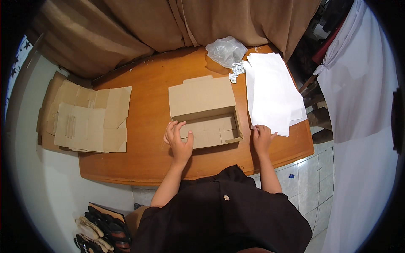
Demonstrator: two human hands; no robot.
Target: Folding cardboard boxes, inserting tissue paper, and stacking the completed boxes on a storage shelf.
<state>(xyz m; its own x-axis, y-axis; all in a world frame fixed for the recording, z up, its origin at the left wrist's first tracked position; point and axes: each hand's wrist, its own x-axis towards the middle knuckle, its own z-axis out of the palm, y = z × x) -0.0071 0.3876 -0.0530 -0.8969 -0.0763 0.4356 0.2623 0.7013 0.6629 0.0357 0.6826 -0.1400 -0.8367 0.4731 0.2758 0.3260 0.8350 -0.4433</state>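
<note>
An open brown cardboard box (211, 126) with its lid folded back stands in the middle of the wooden table (147, 160). My left hand (179, 141) rests on the box's near left wall, thumb inside the rim. My right hand (262, 138) lies flat on the table, fingertips touching the near corner of a stack of white paper sheets (272, 95) to the right of the box. The box looks empty inside.
A pile of flat, unfolded cardboard boxes (90, 122) lies on the table's left end. A crumpled clear plastic bag (226, 50) sits at the back by a brown curtain (168, 21). Several sandals (101, 230) are on the floor at lower left. White cloth (358, 84) hangs at right.
</note>
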